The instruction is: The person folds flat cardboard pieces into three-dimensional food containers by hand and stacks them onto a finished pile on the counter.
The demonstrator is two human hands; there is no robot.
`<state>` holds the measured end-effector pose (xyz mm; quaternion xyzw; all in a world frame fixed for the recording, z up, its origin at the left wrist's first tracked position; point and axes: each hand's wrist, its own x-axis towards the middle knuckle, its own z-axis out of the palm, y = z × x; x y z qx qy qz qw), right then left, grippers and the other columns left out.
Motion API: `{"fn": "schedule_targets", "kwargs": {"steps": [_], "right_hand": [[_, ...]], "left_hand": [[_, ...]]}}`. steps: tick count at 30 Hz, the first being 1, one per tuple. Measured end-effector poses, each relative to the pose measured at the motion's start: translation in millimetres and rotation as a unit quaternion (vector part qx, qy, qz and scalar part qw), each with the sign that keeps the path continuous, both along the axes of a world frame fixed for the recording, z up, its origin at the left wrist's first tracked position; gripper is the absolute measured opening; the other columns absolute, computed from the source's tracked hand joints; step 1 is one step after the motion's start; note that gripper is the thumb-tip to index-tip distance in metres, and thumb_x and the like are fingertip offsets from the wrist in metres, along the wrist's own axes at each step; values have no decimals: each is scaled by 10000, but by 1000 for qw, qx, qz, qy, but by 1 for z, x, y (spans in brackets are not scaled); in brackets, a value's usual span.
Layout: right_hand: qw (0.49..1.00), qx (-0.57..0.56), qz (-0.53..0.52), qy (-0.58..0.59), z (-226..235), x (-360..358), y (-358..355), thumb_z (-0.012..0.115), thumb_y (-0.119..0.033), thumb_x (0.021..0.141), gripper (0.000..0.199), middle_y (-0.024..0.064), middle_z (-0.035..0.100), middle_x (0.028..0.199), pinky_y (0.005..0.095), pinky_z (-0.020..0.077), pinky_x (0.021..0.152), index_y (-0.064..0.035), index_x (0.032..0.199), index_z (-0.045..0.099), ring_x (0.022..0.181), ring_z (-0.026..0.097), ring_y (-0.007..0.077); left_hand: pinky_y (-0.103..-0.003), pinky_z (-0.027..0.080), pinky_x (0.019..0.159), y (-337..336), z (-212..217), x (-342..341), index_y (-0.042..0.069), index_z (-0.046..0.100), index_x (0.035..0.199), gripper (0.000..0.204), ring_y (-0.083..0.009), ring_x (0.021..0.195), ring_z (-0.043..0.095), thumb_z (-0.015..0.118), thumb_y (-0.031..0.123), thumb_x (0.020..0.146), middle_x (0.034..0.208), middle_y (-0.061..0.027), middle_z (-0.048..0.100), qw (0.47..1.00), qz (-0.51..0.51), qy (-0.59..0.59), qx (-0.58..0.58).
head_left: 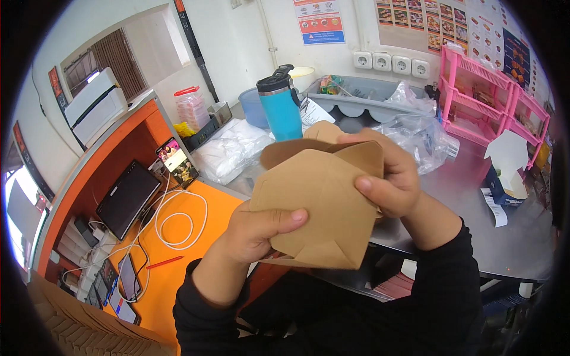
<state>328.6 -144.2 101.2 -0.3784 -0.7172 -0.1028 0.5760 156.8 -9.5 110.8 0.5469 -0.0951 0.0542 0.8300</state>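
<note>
Between both hands I hold a brown cardboard takeout box (pixel 314 204), tilted in front of me with its top flaps spread apart. My left hand (pixel 258 228) is closed on the box's lower left side, thumb lying on its front face. On the upper right, my right hand (pixel 392 178) grips the side wall near the flaps, thumb pressed on the outside. The box hides most fingers of the left hand, and its inside does not show. A turquoise tumbler (pixel 280 107) with a black lid stands just behind the box.
A steel table (pixel 469 225) extends right, with a pink shelf rack (pixel 481 95), a small open carton (pixel 506 172) and a grey tray (pixel 368 104). Left, an orange desk (pixel 202 222) carries cables, phones and a tablet (pixel 127 199). Folded brown cartons (pixel 89 326) are stacked lower left.
</note>
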Motion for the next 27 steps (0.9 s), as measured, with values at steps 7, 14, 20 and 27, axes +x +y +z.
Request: {"fn": "schedule_targets", "kwargs": {"steps": [7,14,20,27], "right_hand": [[949,-169,153,219,-4,-18,-1,554,-159,825,275,82,544,963,253,415,744,20,1033,533,883,527,132],[971,-148,73,172,-5,-17,-2,582,-181,819,248,66,583,851,243,436,653,17,967,561,769,556,121],[982,-125,47,134,-3,-17,-5,579,-182,824,228,67,596,812,240,433,611,22,926,579,735,559,114],[980,-89,52,171,-4,-13,-3,495,-164,865,200,55,546,701,249,391,540,18,830,569,618,495,112]], "left_hand": [[-351,449,832,-6,0,0,-16,373,1206,439,-236,1003,531,524,126,820,1099,-137,522,998,37,-18,49],[-330,436,844,-8,2,-2,-11,373,1210,428,-219,1007,528,510,149,837,1109,-125,516,995,32,-13,89],[-328,433,848,-12,7,-6,-20,368,1211,424,-219,1013,525,492,156,846,1117,-126,513,990,35,-28,137],[-331,436,842,-11,8,-4,-26,366,1206,438,-230,1018,520,502,157,832,1121,-139,506,987,97,-65,114]]}}
